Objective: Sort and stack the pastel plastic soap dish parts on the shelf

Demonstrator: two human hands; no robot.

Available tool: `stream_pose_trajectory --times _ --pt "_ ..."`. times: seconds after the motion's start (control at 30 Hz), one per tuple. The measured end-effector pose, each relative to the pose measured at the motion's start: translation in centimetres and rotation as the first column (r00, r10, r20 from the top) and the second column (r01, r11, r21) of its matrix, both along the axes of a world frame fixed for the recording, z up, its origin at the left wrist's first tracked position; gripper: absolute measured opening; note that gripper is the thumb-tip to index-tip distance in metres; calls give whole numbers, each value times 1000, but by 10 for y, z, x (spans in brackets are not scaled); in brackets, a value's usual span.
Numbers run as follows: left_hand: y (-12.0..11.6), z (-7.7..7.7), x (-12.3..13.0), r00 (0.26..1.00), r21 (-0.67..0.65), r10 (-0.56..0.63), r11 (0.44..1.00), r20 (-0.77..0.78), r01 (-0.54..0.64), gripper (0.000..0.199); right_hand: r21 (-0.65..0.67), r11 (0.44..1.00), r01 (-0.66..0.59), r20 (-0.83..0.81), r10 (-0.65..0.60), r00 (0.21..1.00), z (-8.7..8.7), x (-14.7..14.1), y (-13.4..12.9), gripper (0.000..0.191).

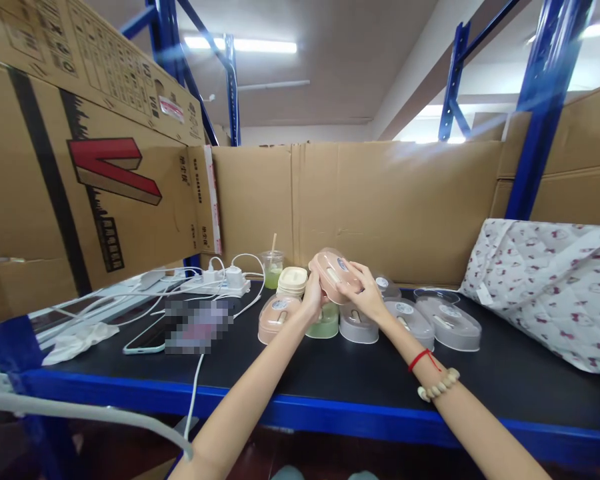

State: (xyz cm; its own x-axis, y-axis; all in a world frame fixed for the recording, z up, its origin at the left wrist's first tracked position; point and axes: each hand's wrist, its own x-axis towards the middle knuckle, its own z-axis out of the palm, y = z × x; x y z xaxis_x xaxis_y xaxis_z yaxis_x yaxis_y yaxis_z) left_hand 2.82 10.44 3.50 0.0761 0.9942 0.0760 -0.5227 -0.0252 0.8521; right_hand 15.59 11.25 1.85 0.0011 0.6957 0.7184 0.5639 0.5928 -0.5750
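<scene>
Between my two hands a pink plastic box with a clear lid (333,272) is held up, tilted, above a row of similar boxes. My left hand (314,293) grips its left side and my right hand (365,290) its right side. Beneath stand a pink box (275,327), a green box (325,325), a grey box (359,327) and two more grey boxes, one (414,320) beside the other (453,323). A label and a light-coloured handle show on the held box's lid. My left fingers are partly hidden behind it.
Behind the boxes stand cream containers (293,280) and a cup of green drink with a straw (273,273). A phone (147,337), cables and a power strip (237,287) lie left. A patterned quilted bag (555,287) sits right; cardboard walls (405,207) enclose the shelf.
</scene>
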Motion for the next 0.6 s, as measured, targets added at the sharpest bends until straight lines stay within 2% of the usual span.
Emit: stream_pose_trajectory --times 0.1,0.4,0.6 --pt "-7 4 1 1000 -29 8 1000 -28 -9 41 29 999 -17 -29 18 999 2 1 1 69" --pt "-10 5 1 1000 -66 11 998 -24 -12 44 59 997 -57 -56 60 997 0 2 2 64" --pt "-8 4 0 1000 -47 -5 999 8 5 44 64 997 -42 -63 46 997 0 -1 1 70"
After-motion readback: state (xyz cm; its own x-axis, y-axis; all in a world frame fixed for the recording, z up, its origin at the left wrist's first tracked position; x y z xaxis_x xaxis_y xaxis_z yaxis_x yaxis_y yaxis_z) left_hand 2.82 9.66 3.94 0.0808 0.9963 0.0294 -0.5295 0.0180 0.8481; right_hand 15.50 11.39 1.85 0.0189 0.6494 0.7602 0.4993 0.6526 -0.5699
